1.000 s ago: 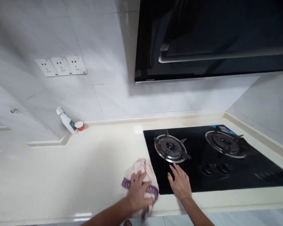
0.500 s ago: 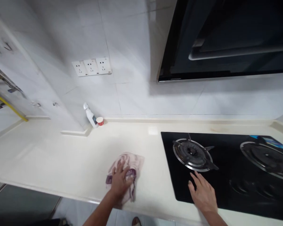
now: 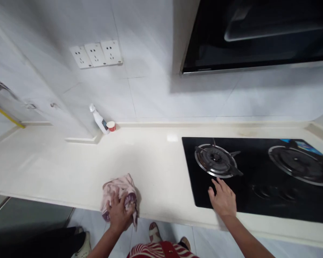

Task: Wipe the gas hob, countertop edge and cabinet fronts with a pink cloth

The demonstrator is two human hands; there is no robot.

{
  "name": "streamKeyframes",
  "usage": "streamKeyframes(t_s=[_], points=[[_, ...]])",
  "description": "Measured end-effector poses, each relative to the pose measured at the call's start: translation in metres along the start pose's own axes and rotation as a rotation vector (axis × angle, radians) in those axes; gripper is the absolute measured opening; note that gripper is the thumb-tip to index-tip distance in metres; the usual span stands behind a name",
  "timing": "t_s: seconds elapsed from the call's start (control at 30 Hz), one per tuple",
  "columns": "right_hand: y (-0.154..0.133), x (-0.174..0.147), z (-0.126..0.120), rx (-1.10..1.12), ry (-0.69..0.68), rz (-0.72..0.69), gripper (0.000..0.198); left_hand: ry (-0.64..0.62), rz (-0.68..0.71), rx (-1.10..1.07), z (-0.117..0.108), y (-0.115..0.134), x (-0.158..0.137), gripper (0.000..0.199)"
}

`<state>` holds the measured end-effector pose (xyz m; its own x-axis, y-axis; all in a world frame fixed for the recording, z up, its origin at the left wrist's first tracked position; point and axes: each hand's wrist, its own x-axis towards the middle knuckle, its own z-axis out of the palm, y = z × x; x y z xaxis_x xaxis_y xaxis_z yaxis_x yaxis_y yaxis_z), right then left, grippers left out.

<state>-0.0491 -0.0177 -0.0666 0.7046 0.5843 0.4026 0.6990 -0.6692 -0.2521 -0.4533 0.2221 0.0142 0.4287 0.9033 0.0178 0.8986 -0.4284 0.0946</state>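
Note:
My left hand (image 3: pixel 119 212) presses a crumpled pink cloth with purple patches (image 3: pixel 121 184) onto the cream countertop (image 3: pixel 78 168), close to its front edge. One corner of the cloth hangs over that edge. My fingers are bent over the cloth and partly gather it. My right hand (image 3: pixel 224 197) lies with fingers apart on the black gas cooktop (image 3: pixel 247 200), just in front of the left burner (image 3: pixel 216 160). Nothing is in that hand.
A white bottle (image 3: pixel 99 120) and a small red-and-white cup (image 3: pixel 111 126) stand against the back wall. Above the cooktop hangs a black range hood (image 3: pixel 258 43). Wall sockets (image 3: pixel 96 54) are at upper left. Another person's leg and shoe (image 3: pixel 83 247) show at lower left.
My left hand has slid the cloth left and toward the front edge of the counter. My right hand keeps its place on the cooktop. The view has tipped downward.

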Motion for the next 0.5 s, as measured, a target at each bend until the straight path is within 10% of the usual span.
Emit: streamKeyframes(t_s=[0.3,0.5], points=[[-0.001,0.001,-0.003,0.007,-0.018,0.014,0.047,-0.267,1.202,-0.202,0.039,0.151,-0.042,0.066],[0.001,0.002,-0.001,0.004,-0.033,0.011,0.047,-0.147,1.466,-0.122,0.042,0.23,-0.053,0.057]])
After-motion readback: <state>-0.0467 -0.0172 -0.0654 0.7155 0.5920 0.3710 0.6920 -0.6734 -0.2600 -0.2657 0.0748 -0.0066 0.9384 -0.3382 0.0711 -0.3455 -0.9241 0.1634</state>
